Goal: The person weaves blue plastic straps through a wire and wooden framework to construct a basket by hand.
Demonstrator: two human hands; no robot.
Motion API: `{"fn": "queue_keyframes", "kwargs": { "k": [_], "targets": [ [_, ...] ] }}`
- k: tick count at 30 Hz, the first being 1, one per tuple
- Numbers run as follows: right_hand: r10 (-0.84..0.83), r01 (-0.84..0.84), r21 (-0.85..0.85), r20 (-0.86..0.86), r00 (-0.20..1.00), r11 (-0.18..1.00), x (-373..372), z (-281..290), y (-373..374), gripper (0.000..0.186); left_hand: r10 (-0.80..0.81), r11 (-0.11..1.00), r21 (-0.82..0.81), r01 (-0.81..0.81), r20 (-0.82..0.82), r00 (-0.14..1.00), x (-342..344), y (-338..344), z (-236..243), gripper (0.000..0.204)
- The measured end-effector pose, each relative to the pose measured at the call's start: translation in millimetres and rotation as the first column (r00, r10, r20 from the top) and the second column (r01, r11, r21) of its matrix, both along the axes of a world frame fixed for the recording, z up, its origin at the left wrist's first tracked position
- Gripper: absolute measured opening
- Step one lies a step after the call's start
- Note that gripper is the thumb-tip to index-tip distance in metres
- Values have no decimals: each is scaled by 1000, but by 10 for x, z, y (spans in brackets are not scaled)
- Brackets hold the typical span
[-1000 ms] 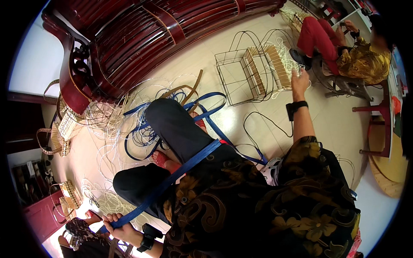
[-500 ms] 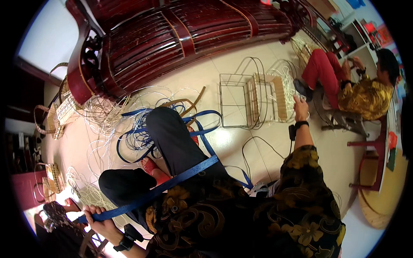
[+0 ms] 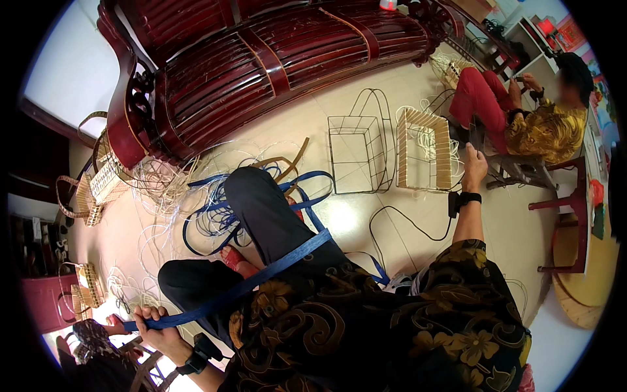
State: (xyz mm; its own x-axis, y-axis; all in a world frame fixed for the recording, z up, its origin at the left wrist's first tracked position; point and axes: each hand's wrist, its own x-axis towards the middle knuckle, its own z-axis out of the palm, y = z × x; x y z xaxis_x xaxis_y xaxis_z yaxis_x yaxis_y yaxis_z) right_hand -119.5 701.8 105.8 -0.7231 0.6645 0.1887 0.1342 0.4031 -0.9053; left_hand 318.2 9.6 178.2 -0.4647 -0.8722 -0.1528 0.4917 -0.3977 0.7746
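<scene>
My left hand [image 3: 157, 330], at the lower left, is closed around a flat blue strap [image 3: 261, 277]. The strap slants across my lap up to my thigh. On the right my right hand [image 3: 475, 166] is stretched out with curled fingers beside a box-shaped basket [image 3: 403, 153] wrapped in pale strips, with loose cream strands inside. It appears to grip the basket's thin handle, though the contact is hard to make out. Left of that basket a bare wire basket frame [image 3: 353, 155] with a tall looped handle stands on the floor. More blue strap [image 3: 313, 175] lies coiled around my feet.
A dark red wooden bench [image 3: 261, 65] spans the back. Tangled pale strips [image 3: 160, 189] and woven baskets [image 3: 85, 196] lie on the left. A co-worker in red trousers [image 3: 483, 101] sits at the right, near a red stool [image 3: 568, 202]. Another person's patterned sleeve [image 3: 91, 340] shows lower left.
The strip-wrapped basket has shifted right, away from the wire frame, and turned so its open inside shows. My right hand has moved right with it. My left hand keeps the blue strap.
</scene>
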Motion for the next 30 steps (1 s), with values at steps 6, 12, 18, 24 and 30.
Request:
{"fn": "queue_keyframes", "kwargs": {
  "k": [6,12,18,24,30],
  "targets": [
    [1,-11,-82,-123,992,997,166,577,-41,36,-42,999,-26,39,-109,993,62,-84,-88,20],
    [68,-113,-126,-316,946,986,283,1063,-41,31,-100,993,-84,85,-191,977,139,-146,-107,19],
    [25,-138,-278,-375,927,951,394,1337,25,20,0,1000,-24,-4,-182,983,84,-95,-108,22],
    [-22,-153,-372,-426,904,916,450,1406,26,23,90,996,5,-91,-128,988,16,-26,-57,25],
    [49,-224,-322,-474,879,920,400,1592,-246,33,13,999,-36,-21,-210,978,71,-57,-101,25]
  ]
}}
